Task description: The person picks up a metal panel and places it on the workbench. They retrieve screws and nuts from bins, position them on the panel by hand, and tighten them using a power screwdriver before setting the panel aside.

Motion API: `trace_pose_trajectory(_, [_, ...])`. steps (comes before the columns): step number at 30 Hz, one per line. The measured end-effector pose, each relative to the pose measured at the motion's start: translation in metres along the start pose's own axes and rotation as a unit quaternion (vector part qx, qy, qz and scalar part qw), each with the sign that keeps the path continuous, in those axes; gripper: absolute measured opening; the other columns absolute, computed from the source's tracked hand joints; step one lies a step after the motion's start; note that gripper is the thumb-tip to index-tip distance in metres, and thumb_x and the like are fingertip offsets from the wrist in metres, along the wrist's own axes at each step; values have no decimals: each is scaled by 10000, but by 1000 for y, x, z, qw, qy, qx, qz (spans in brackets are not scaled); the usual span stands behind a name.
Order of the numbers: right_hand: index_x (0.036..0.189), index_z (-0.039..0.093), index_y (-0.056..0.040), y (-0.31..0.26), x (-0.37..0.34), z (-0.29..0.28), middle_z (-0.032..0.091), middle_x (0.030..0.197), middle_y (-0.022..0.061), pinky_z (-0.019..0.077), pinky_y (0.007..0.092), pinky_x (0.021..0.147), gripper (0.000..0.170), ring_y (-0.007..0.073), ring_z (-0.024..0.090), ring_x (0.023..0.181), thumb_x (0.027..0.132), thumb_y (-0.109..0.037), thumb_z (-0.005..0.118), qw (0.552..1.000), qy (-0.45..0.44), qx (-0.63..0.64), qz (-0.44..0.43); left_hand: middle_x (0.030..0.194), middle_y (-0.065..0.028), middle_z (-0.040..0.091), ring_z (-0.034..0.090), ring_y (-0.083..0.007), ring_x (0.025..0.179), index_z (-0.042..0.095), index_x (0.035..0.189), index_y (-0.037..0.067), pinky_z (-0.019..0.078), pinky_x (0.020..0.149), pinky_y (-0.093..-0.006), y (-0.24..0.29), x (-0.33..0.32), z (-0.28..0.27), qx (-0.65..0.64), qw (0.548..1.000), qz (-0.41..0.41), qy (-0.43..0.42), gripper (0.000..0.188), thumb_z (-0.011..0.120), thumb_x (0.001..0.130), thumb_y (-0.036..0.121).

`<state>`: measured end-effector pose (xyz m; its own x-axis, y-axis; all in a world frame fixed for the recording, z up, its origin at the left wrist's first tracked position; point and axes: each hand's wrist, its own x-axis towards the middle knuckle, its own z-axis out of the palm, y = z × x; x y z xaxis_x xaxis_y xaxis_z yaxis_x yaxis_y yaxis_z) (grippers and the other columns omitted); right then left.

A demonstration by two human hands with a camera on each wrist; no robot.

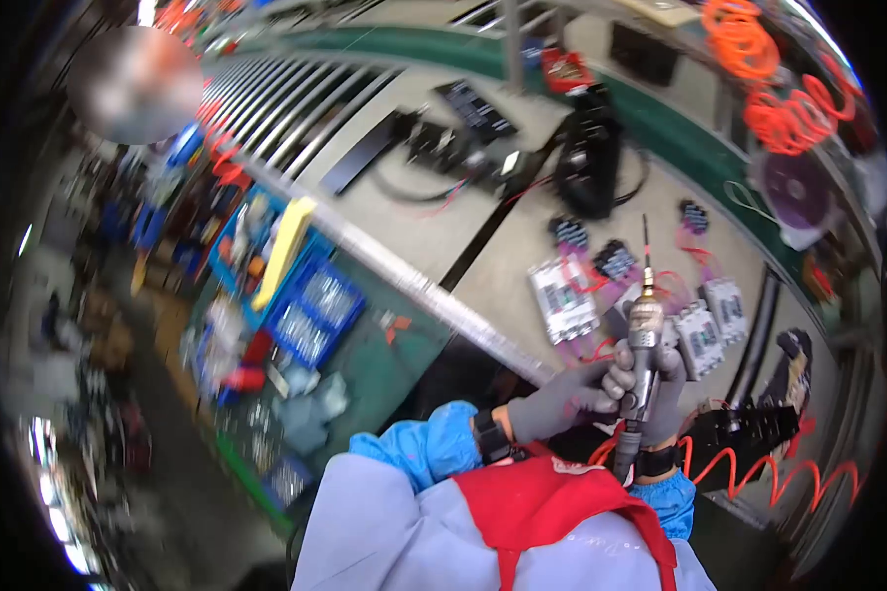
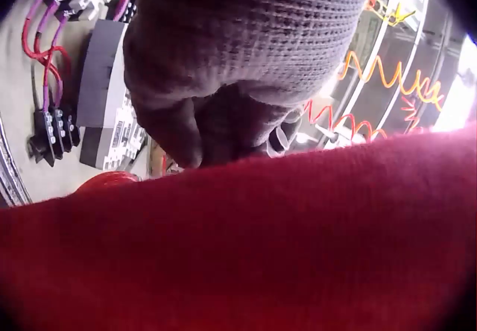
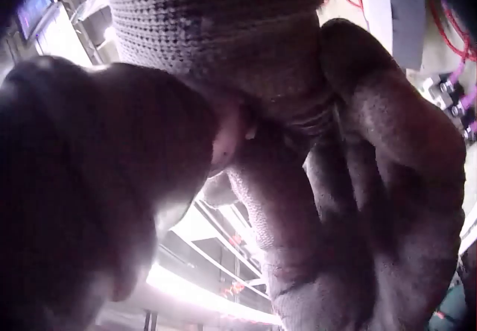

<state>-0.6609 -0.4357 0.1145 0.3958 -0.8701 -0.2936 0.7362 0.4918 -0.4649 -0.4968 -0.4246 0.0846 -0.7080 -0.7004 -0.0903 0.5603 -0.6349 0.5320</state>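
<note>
Two hands in grey knitted gloves meet around a slim, metallic power screwdriver (image 1: 645,340), low and right of centre in the head view. The right hand (image 1: 668,389) grips its body. The left hand (image 1: 562,406) comes in from the other side, its fingers reaching the tool; whether they close on it or only touch it cannot be told, since the left wrist view shows bent fingers whose tips are hidden behind red cloth. The screwdriver's long, thin bit points away from the wearer, over a pale worktop (image 1: 503,286).

Dark bands circle both wrists, below bright blue sleeves (image 1: 424,445). A red apron (image 1: 547,502) covers the chest of a pale lavender garment.

Around the bit lie white modules (image 1: 564,300), joined by red and purple wires to small black terminal blocks (image 1: 616,259). An orange coiled hose (image 1: 774,483) stretches beside the right forearm.

Farther off on the worktop are a bulky black housing (image 1: 589,163) and a flat black panel (image 1: 475,108). Beyond them, a small red tray (image 1: 569,71) holds parts too small to identify. To the left, past the worktop's edge, a blue bin (image 1: 315,310) of small pieces sits on a green surface, near a metal roller conveyor (image 1: 301,103).
</note>
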Motion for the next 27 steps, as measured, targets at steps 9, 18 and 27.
trace_pose_trajectory(9, [926, 576, 5, 94, -2, 42, 573, 648, 92, 524, 334, 550, 505, 212, 591, 576, 846, -494, 571, 987, -36, 3, 156, 1004, -2, 542, 555, -105, 919, 524, 1181, 21, 487, 804, -279, -37, -121, 7, -22, 970, 103, 220, 346, 600, 844, -1])
trace_pose_trajectory(18, [890, 569, -32, 169, 0, 70, 562, 631, 71, 517, 299, 509, 482, 192, 595, 532, 900, -513, 545, 951, -38, -263, 156, 901, -123, 672, 656, -274, 796, 661, 1028, 29, 529, 739, -390, -6, -218, -47, 587, 745, 113, 297, 257, 640, 814, 169])
trace_pose_trajectory(27, [1123, 477, -86, 251, -22, 74, 560, 753, 65, 540, 326, 527, 334, 165, 587, 584, 876, -283, 583, 884, 53, -393, 248, 772, -111, 708, 693, -283, 753, 741, 857, 85, 542, 698, -370, 40, -614, -158, 484, 402, 25, 777, 183, 687, 731, 206])
